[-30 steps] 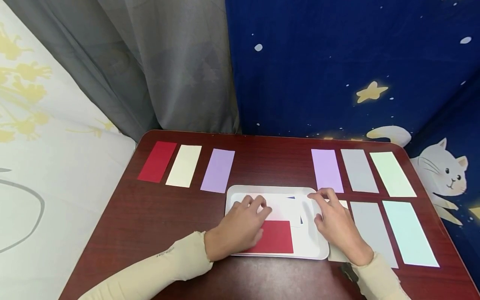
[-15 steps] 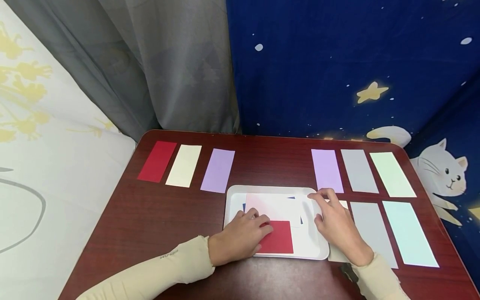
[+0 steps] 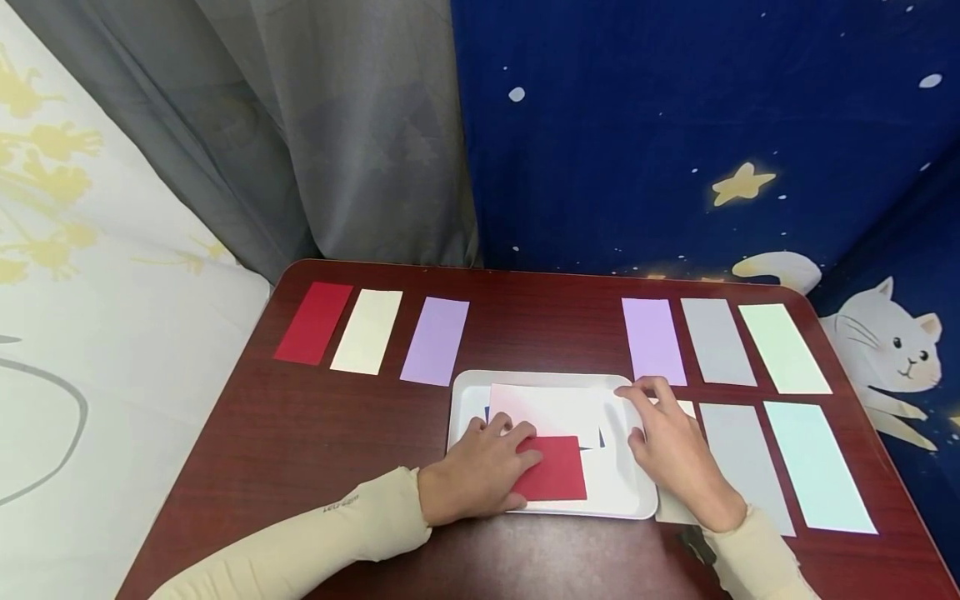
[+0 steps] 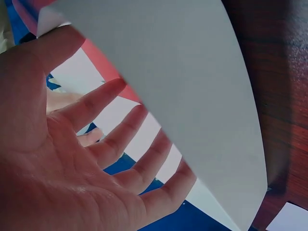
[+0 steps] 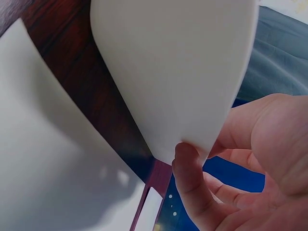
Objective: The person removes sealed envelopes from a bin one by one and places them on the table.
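Note:
In the head view a white tray (image 3: pixel 645 496) stands near the table's front edge. A red card (image 3: pixel 555 471) lies at the tray's front, over pale pink and white cards (image 3: pixel 547 408). Small dark blue corners show around them. My left hand (image 3: pixel 480 467) reaches over the tray's left side and holds the red card's left end between thumb and fingers; the exact contact is partly hidden. In the right wrist view my right hand (image 5: pixel 231 178) pinches the tray's rim at its right end, a fingertip against the outer wall.
Upright red (image 3: pixel 313 323), cream (image 3: pixel 367 331) and lilac (image 3: pixel 436 340) cards lie left on the table. At the right are a lilac card (image 3: pixel 655 342), grey cards (image 3: pixel 718 342), a pale green card (image 3: pixel 785 348) and a pale aqua card (image 3: pixel 821 467). Curtains hang behind the table.
My left hand has drawn back from the pale pink card to the red one. The red card has shifted slightly away from me. My right hand stays on the tray rim.

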Demonstrator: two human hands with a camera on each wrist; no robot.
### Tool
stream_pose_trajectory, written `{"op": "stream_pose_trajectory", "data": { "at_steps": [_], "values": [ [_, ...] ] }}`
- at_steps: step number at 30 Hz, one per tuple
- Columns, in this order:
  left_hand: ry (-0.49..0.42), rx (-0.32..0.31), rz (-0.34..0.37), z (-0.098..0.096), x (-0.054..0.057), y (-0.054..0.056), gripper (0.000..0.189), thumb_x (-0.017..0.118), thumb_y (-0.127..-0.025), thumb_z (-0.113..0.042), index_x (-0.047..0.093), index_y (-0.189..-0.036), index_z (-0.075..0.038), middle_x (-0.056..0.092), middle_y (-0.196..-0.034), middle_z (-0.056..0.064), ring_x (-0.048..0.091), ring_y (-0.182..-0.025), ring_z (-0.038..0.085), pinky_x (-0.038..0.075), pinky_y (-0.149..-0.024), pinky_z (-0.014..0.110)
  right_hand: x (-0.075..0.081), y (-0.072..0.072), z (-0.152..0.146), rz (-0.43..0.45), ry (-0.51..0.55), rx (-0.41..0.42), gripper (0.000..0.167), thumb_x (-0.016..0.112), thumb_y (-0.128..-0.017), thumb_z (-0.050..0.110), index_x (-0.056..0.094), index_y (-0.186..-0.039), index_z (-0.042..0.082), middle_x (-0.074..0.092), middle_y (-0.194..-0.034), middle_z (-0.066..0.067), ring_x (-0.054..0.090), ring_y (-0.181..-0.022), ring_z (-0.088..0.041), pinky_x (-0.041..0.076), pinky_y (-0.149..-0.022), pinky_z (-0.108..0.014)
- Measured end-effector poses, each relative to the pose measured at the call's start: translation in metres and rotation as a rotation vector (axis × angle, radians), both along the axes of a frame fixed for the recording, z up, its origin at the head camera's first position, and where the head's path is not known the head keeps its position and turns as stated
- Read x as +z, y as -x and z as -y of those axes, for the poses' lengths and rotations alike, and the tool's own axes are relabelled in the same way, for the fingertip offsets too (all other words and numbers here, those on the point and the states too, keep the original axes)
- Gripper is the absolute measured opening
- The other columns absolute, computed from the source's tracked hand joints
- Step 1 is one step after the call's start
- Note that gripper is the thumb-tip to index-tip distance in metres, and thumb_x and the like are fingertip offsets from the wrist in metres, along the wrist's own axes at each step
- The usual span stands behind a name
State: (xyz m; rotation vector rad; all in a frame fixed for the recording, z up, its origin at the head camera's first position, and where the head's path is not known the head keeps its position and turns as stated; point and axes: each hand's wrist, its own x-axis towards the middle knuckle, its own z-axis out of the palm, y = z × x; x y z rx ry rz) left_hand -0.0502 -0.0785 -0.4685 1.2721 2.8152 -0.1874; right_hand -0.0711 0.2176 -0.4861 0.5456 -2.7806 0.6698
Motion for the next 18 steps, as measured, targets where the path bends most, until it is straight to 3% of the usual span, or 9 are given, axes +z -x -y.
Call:
{"op": "stream_pose_trajectory", "data": {
  "at_steps": [10, 18],
  "values": [
    [0.004, 0.003, 0.027, -0.0041, -0.0009, 0.0027, 0.067, 0.091, -0.086, -0.059, 0.069, -0.136, -0.02, 0.063, -0.141, 0.006, 0.063, -0.118, 0.028, 0.06, -0.086, 0.046, -0.002, 0.0016, -0.0003, -0.021, 0.002, 0.003, 0.06, 0.078, -0.075, -0.02, 0.072, -0.131, 0.002, 0.057, -0.129, -0.021, 0.071, -0.086, -0.035, 0.058, -0.06, -0.043],
    [-0.028, -0.006, 0.013, -0.0045, -0.0022, 0.0034, 0.056, 0.089, -0.09, -0.045, 0.067, -0.132, -0.016, 0.063, -0.132, 0.008, 0.064, -0.105, 0.026, 0.061, -0.079, 0.041, -0.0023, 0.001, -0.0009, -0.011, -0.001, 0.0, 0.06, 0.078, -0.075, -0.02, 0.071, -0.131, 0.002, 0.057, -0.13, -0.022, 0.071, -0.087, -0.036, 0.059, -0.061, -0.043]
  ]
}}
